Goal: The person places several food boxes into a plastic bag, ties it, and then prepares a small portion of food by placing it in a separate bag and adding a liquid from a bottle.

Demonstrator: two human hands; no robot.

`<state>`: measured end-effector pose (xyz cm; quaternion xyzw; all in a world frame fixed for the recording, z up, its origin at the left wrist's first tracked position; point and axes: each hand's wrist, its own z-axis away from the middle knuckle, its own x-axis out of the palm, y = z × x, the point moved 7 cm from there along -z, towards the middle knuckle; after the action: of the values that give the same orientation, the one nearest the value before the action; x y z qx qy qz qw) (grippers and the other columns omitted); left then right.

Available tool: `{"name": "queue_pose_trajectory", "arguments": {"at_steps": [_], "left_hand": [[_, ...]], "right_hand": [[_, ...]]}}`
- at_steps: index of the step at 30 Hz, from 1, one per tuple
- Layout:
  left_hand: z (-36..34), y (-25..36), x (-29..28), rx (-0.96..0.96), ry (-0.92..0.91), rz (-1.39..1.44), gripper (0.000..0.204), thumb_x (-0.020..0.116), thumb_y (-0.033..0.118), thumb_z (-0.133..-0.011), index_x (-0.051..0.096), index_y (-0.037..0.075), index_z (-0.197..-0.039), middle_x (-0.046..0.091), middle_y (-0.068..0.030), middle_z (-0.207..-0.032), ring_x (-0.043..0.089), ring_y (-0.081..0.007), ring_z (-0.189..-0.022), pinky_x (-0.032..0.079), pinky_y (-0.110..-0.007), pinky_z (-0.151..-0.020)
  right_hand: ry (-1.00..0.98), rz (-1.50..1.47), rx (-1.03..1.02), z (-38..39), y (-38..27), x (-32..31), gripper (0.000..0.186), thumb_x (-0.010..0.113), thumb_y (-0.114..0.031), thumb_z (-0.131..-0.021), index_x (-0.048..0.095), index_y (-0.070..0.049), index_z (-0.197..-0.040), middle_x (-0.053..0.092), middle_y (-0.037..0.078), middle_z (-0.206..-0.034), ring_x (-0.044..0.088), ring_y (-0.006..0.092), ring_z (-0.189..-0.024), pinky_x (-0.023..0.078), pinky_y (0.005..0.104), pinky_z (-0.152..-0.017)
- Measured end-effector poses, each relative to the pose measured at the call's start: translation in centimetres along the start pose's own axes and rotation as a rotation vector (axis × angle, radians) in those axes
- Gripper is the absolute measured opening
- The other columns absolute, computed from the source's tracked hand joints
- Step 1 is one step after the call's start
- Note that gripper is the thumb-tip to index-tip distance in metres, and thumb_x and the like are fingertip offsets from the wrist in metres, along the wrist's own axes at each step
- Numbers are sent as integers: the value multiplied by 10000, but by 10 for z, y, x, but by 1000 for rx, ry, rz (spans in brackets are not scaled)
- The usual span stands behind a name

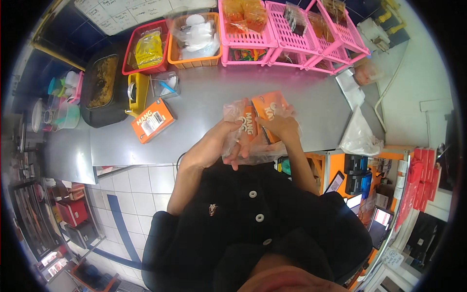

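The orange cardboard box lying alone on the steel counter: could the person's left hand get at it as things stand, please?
Probably yes, once freed. The orange cardboard box lies flat with bare steel counter between it and the left hand. That hand, though, grips a clear plastic bag holding two orange boxes.

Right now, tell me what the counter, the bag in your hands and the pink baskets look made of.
Counter: brushed steel, likely; grey, dull sheen.
Bag: thin clear plastic film; boxes show through, crinkled.
Pink baskets: moulded plastic, seemingly; lattice walls, uniform colour.
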<state>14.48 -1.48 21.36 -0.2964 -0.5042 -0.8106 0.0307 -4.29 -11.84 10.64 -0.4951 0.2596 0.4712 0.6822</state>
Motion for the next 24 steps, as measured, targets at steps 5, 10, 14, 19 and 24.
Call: {"name": "queue_pose_trajectory", "arguments": {"at_steps": [5, 10, 14, 19, 24], "left_hand": [[-5, -10, 3, -13, 19, 72, 548, 314, 320, -1040, 319, 69, -1526, 622, -143, -733, 460, -155, -420, 533, -343, -461], [-7, -19, 6, -59, 4, 63, 568, 308, 302, -1042, 231, 80, -1559, 630, -145, -746, 470, -146, -425, 546, -352, -471], [-11, -20, 11, -82, -141, 118, 674, 303, 288, -1046, -8, 167, -1631, 628, -140, -745, 465, -146, -426, 545, -341, -476], [-12, -5, 11, 20, -169, 102, 685, 318, 290, -1036, 15, 181, -1640, 624, -147, -745, 460, -146, -426, 553, -349, -492], [-18, -5, 7, -26, -167, 111, 694, 323, 279, -1035, -4, 193, -1641, 620, -144, -753, 460, -150, -433, 554, -348, -500]], "right_hand": [[144, 68, -133, 4, 34, 9, 1231, 756, -704, -703, 135, -199, -1639, 353, 210, -1600, 516, 439, -1322, 451, 514, -1066], [-217, 112, -103, 34, 23, 0, 1076, 690, -683, -790, 231, -160, -1611, 550, 215, -1434, 583, 397, -1255, 438, 501, -1065], [-161, 106, -114, 41, 56, -5, 782, 577, -578, -914, 383, -155, -1541, 707, 204, -1165, 669, 403, -1105, 408, 537, -1061], [-176, 580, -142, 34, 105, -18, 504, 449, -345, -1010, 480, -111, -1455, 739, 189, -932, 682, 414, -992, 359, 547, -1069], [-270, 748, -153, 49, 69, -43, 521, 531, -399, -985, 489, -114, -1419, 726, 184, -886, 674, 405, -964, 320, 528, -1092]]}}
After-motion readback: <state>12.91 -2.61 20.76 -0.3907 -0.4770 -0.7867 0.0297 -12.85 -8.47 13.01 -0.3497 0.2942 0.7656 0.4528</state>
